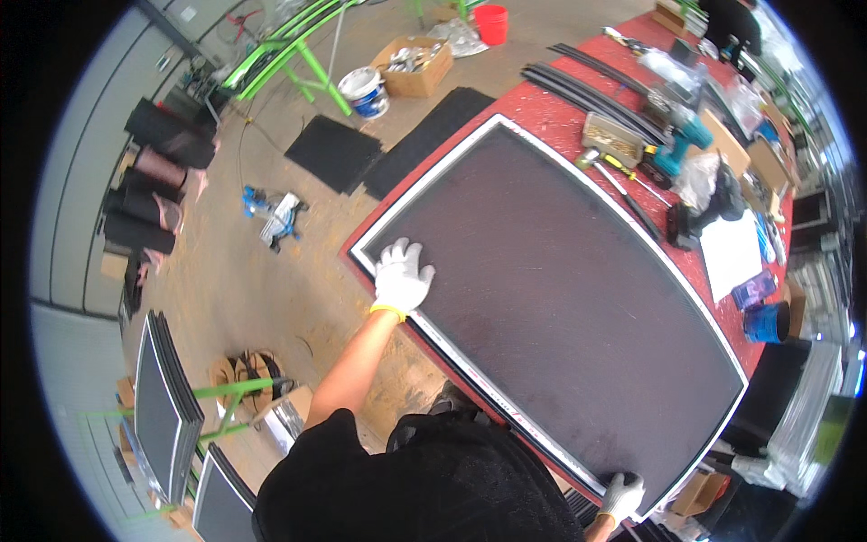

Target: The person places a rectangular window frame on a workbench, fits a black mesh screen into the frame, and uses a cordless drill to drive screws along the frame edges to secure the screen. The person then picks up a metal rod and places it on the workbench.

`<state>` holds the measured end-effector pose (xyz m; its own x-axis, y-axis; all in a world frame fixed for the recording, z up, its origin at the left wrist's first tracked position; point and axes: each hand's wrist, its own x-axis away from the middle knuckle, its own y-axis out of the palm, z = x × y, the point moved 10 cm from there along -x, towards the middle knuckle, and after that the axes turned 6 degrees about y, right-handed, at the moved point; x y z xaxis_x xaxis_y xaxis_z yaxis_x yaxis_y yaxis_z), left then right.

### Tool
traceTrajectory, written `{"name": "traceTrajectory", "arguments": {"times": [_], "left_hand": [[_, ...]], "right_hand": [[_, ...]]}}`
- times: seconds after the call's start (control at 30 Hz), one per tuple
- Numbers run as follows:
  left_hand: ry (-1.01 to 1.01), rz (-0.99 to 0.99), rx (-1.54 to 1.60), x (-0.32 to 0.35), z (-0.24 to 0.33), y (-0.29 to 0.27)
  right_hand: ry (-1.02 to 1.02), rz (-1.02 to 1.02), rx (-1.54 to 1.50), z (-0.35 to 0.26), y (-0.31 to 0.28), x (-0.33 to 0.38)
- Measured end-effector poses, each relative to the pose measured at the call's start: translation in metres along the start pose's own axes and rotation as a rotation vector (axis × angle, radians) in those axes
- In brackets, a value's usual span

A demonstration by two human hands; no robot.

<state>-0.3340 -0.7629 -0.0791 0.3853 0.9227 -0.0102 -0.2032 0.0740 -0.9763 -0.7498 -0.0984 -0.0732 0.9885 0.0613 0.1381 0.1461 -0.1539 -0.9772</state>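
Note:
A large framed mesh screen (551, 298), dark with a pale metal frame, lies flat on a red table. My left hand (403, 278), in a white glove with a yellow cuff, rests flat across the frame near its left corner, fingers spread onto the mesh. At the near right corner, my right hand (621, 499), also gloved, is closed over the frame's edge; its fingertips are partly hidden. Beneath the near side, the edge of another frame shows.
Beyond the screen, the red table (578, 90) holds black strips (591, 98), a teal cordless drill (685, 144), a hammer (619, 191), a parts tray (612, 137) and a blue cup (766, 322). Framed screens (165, 406) stand at the lower left. A blue saw (274, 217) sits on the floor.

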Motion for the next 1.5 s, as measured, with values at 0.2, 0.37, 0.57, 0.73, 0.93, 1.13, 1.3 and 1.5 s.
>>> {"name": "traceTrajectory", "arguments": {"times": [0.2, 0.37, 0.57, 0.73, 0.93, 1.13, 1.3, 1.5], "left_hand": [[0.073, 0.087, 0.011, 0.014, -0.001, 0.0], [0.092, 0.07, 0.025, 0.012, 0.002, -0.008], [-0.012, -0.083, -0.062, -0.017, -0.001, -0.005], [0.234, 0.069, 0.109, -0.088, 0.079, -0.019], [0.573, 0.024, 0.208, -0.208, 0.246, -0.021], [0.839, -0.003, 0.053, -0.321, 0.388, -0.006], [0.719, -0.019, -0.093, -0.41, 0.43, 0.033], [0.622, -0.277, -0.236, -0.467, 0.424, 0.105]], "right_hand": [[0.015, 0.043, 0.136, -0.016, 0.003, 0.014], [-0.002, 0.065, 0.12, -0.02, 0.003, 0.016], [0.052, 0.034, 0.122, -0.011, 0.012, 0.02], [0.053, 0.074, 0.08, -0.015, 0.01, 0.024], [0.099, 0.078, -0.082, -0.037, -0.012, 0.028], [-0.006, -0.01, -0.534, -0.12, -0.032, 0.008], [-0.012, -0.259, -0.676, -0.178, -0.034, -0.004], [0.058, -0.305, -0.663, -0.192, -0.036, -0.018]]}}
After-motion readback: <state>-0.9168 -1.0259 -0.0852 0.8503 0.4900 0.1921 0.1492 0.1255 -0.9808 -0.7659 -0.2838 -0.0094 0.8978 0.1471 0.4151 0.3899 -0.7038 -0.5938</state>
